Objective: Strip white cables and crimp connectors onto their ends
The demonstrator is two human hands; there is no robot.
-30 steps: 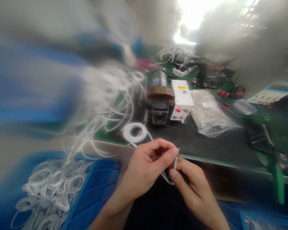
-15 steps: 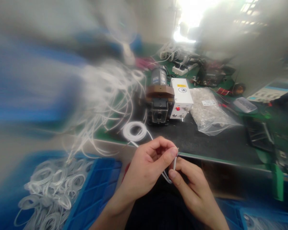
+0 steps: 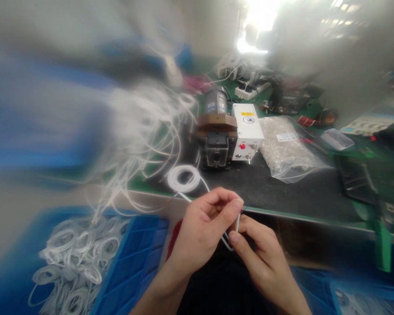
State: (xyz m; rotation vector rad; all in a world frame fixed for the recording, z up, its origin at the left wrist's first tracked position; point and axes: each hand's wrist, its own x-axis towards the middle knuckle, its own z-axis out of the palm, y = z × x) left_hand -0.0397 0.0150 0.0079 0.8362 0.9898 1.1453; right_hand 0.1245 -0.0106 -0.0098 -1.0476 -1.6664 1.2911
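My left hand (image 3: pixel 202 229) and my right hand (image 3: pixel 258 253) meet just below the table edge, both pinched on the end of a thin white cable (image 3: pixel 237 224). The left thumb and forefinger grip the cable's tip; the right thumb and fingers hold it a little lower. From there the cable runs up and left to a small white coil (image 3: pixel 184 178) lying on the black mat. Straight behind the coil stands a small machine (image 3: pixel 216 135) with a white control box (image 3: pixel 248 133) showing a red light.
A blue crate (image 3: pixel 131 258) at lower left holds several coiled white cables (image 3: pixel 75 262). Loose white cables (image 3: pixel 144 131) sprawl over the table's left. A clear bag of small parts (image 3: pixel 287 151) lies right of the box. Tools and meters crowd the far right.
Both hands stay pinched on the cable end, almost still. The view has shifted slightly, and the hands sit a touch lower and left.
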